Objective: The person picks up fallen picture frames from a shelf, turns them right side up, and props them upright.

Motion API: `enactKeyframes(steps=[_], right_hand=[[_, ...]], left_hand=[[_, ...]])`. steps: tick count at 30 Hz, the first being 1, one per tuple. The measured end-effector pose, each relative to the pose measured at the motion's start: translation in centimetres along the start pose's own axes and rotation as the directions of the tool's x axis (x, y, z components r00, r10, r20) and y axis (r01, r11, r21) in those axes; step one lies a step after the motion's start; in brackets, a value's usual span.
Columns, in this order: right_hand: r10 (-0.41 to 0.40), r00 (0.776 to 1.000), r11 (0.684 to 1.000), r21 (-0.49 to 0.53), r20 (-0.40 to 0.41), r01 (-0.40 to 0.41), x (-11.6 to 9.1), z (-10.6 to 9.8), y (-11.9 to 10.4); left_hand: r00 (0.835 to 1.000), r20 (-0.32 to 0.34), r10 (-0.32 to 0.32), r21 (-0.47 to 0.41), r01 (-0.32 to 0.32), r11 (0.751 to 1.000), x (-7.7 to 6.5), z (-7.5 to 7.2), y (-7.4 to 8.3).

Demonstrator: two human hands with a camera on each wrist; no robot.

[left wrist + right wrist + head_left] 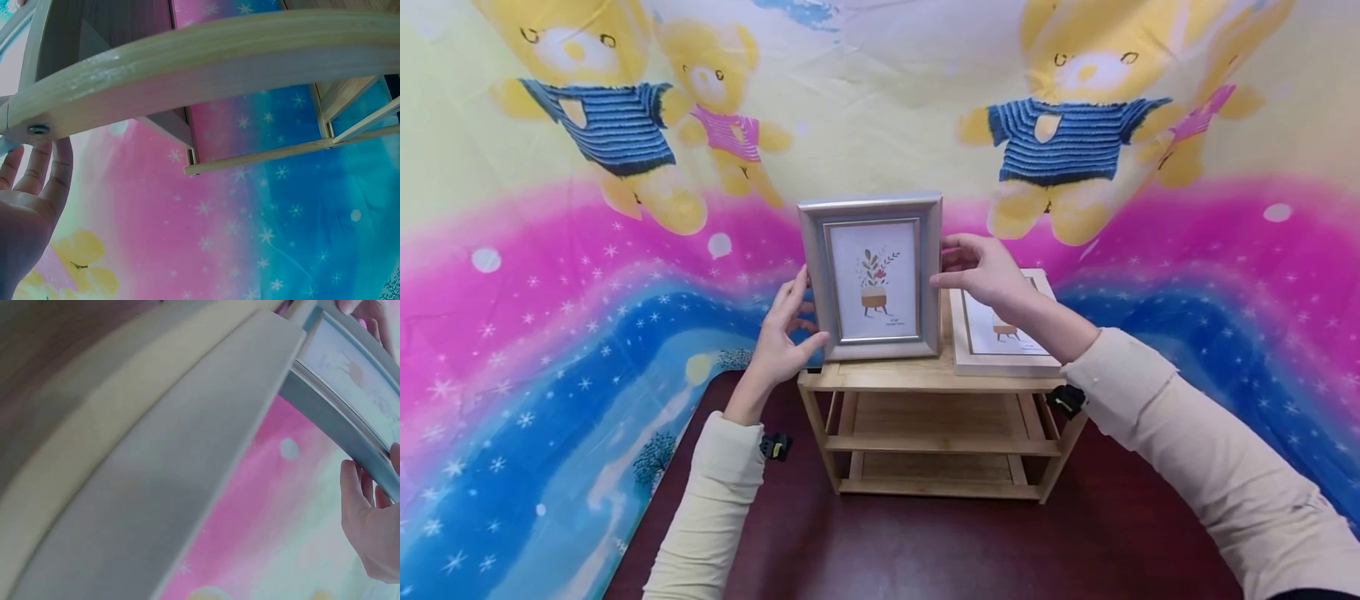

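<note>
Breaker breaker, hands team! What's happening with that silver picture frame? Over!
Left hand and right hand gripping opposite sides. Silver picture frame upright at wooden rack top. Possible obstacle: pale picture frame, lying flat alongside.

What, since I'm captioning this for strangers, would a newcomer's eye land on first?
Probably the grey rectangular picture frame, held upright between left grip and right grip at the left end of the light wooden rack. Behind it, large yellow teddy bears in blue striped tops mark the multicoloured cloth backdrop. Then a pale rectangular frame lying flat at the rack's right end.
</note>
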State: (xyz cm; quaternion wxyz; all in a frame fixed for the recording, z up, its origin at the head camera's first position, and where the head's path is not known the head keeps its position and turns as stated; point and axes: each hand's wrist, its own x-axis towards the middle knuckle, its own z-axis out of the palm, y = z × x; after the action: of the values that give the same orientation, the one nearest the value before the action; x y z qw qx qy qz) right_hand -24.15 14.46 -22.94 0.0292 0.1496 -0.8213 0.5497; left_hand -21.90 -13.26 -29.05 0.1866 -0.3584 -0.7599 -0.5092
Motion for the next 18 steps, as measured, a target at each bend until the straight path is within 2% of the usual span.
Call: enactKeyframes(steps=[3,9,16,18], right_hand=[[0.007,1.0,1.0,-0.014,0.003,-0.007,0.3,0.0,-0.3],[-0.007,1.0,1.0,-0.01,-0.009,0.007,1.1,0.2,-0.3],[-0.017,1.0,1.0,-0.016,-0.003,0.017,2.1,0.1,-0.2],[-0.016,1.0,1.0,-0.014,0.0,0.016,2.4,0.1,-0.2]], left_hand=[[1.0,-0.014,0.013,0.011,-0.013,1.0,-0.1,0.1,0.0],[0.996,-0.071,0.062,0.122,-0.053,0.991,-0.5,0.7,0.7],[0.98,-0.15,0.129,0.194,-0.099,0.976,-1.1,1.5,-2.2],[0.976,-0.165,0.141,0.211,-0.105,0.972,-1.3,1.7,-2.3]])
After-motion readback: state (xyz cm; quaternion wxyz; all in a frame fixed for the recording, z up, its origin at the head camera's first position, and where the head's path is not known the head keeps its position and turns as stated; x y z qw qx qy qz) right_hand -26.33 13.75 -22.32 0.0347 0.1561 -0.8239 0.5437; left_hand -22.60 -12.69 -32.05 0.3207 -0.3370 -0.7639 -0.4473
